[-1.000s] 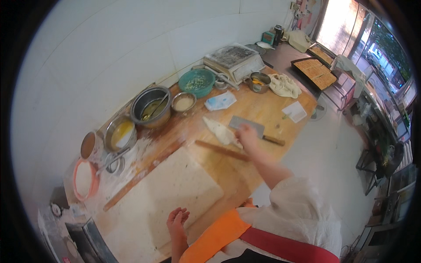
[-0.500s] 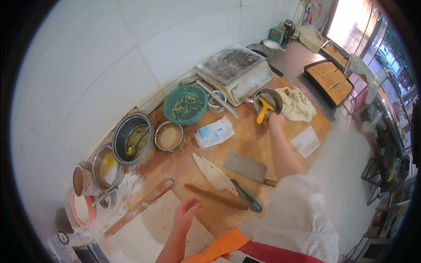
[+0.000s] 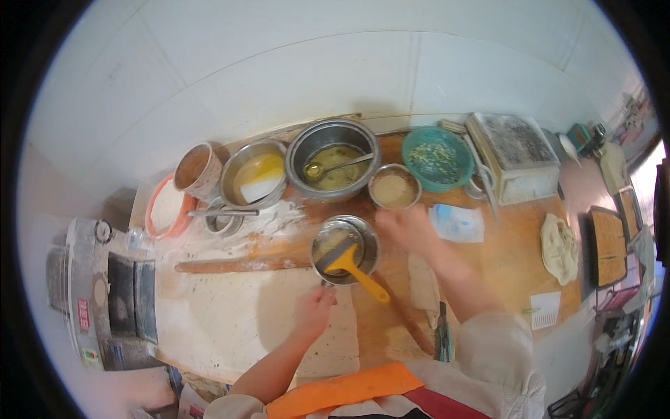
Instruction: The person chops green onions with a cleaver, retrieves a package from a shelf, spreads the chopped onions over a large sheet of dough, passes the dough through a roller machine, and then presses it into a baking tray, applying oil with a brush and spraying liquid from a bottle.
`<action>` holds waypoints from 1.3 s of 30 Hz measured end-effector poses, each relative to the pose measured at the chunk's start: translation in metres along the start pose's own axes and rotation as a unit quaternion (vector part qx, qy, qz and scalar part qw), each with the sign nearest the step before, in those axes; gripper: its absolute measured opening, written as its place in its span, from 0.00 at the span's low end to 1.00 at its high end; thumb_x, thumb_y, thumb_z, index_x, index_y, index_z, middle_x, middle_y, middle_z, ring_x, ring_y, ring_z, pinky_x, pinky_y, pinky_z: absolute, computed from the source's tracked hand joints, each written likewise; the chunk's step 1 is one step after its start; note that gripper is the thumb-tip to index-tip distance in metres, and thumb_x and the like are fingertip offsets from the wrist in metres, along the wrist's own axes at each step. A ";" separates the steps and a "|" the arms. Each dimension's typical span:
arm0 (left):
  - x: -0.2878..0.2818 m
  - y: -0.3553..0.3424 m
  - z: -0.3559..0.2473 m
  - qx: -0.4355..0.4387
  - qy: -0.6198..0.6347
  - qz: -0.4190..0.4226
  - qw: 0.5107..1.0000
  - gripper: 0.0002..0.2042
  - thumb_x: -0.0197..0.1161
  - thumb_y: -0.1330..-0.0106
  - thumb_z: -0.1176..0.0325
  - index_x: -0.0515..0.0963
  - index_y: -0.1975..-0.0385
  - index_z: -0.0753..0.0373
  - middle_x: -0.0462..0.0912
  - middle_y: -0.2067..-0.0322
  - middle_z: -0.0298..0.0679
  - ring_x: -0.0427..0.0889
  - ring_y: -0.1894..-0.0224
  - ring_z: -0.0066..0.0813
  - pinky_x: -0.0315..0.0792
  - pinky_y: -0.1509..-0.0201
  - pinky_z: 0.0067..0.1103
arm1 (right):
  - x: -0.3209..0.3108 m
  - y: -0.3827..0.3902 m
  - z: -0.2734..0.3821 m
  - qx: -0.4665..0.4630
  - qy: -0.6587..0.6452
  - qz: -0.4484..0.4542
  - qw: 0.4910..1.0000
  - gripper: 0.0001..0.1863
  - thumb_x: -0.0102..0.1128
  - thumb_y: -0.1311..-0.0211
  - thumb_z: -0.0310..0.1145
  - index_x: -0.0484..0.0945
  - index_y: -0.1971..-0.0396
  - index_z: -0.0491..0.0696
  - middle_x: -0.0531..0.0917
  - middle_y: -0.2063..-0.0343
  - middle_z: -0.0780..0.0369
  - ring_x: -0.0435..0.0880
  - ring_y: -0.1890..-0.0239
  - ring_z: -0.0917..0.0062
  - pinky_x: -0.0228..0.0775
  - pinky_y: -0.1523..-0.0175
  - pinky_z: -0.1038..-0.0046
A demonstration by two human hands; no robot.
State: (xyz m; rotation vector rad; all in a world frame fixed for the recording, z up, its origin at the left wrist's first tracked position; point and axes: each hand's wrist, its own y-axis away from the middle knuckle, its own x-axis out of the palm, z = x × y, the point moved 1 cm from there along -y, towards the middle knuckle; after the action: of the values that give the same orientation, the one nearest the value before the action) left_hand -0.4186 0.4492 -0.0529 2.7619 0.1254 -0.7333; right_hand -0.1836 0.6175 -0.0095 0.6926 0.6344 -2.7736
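Two hands [image 3: 315, 311] [image 3: 403, 227], two rolling pins [image 3: 241, 266] [image 3: 412, 322]

Wooden table [image 3: 506, 269]: dough sheet [image 3: 223, 314], long rolling pin [image 3: 241, 266], pot [image 3: 331, 196], green basin [image 3: 434, 186].

Steel pot [image 3: 371, 244], earlier beside the pale cloth [image 3: 558, 250], now in left grip [image 3: 317, 304]

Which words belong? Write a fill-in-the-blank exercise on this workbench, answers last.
The left hand holds the steel pan by its ____.
The flat-headed tool in it has a handle coloured ____.
The green basin stands to the ____ of the pot with the ladle.
The rolling pin at the far edge of the dough sheet is made of ____.
handle; yellow; right; wood
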 end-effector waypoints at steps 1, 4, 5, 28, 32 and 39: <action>-0.011 -0.001 0.014 -0.016 0.073 -0.012 0.997 0.17 0.58 0.31 0.61 0.76 0.77 0.69 0.80 0.78 0.41 0.83 0.70 0.30 0.75 0.62 0.24 | 0.005 -0.040 0.004 0.014 0.112 0.046 0.993 0.16 0.60 0.42 0.38 0.79 0.68 0.37 0.80 0.60 0.49 0.76 0.50 0.54 0.68 0.47 0.59; -0.027 -0.019 0.024 -0.029 0.237 -0.013 0.971 0.16 0.58 0.30 0.62 0.77 0.77 0.69 0.79 0.78 0.40 0.83 0.70 0.31 0.75 0.64 0.25 | 0.035 -0.127 -0.058 -0.195 0.445 -0.185 0.854 0.16 0.62 0.42 0.41 0.82 0.71 0.41 0.77 0.49 0.51 0.73 0.44 0.57 0.62 0.42 0.47; -0.031 -0.026 0.022 -0.027 0.256 -0.009 0.966 0.17 0.57 0.30 0.62 0.77 0.77 0.69 0.79 0.79 0.39 0.83 0.71 0.30 0.76 0.64 0.25 | 0.041 -0.139 -0.076 -0.144 0.490 -0.113 0.852 0.15 0.61 0.42 0.41 0.83 0.68 0.42 0.78 0.48 0.51 0.74 0.44 0.58 0.60 0.41 0.45; -0.008 -0.114 0.041 -0.062 0.261 -0.031 0.963 0.21 0.63 0.35 0.54 0.78 0.81 0.68 0.82 0.81 0.41 0.80 0.78 0.25 0.75 0.72 0.22 | -0.005 -0.030 0.031 -0.035 0.027 -0.078 0.996 0.11 0.54 0.33 0.31 0.81 0.61 0.41 0.82 0.80 0.63 0.76 0.80 0.84 0.67 0.76 0.80; -0.021 -0.098 0.032 -0.068 0.326 -0.016 0.943 0.21 0.63 0.34 0.55 0.76 0.81 0.68 0.81 0.80 0.40 0.81 0.77 0.27 0.77 0.70 0.23 | 0.010 -0.013 0.022 0.027 -0.019 -0.150 0.988 0.09 0.56 0.34 0.31 0.81 0.63 0.42 0.83 0.77 0.61 0.77 0.80 0.81 0.68 0.75 0.77; -0.070 0.028 0.059 -0.024 0.302 -0.063 0.951 0.19 0.62 0.33 0.54 0.80 0.72 0.67 0.83 0.75 0.39 0.82 0.69 0.28 0.75 0.60 0.23 | 0.047 -0.027 -0.060 0.264 -0.435 -0.100 0.855 0.17 0.59 0.35 0.40 0.75 0.52 0.46 0.84 0.60 0.56 0.83 0.60 0.71 0.77 0.59 0.69</action>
State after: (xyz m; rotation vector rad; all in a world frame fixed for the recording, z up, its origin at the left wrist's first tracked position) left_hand -0.5029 0.4046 -0.0604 2.8517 0.4355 0.1155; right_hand -0.2084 0.6639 -0.0701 -0.6228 -0.2691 -3.0084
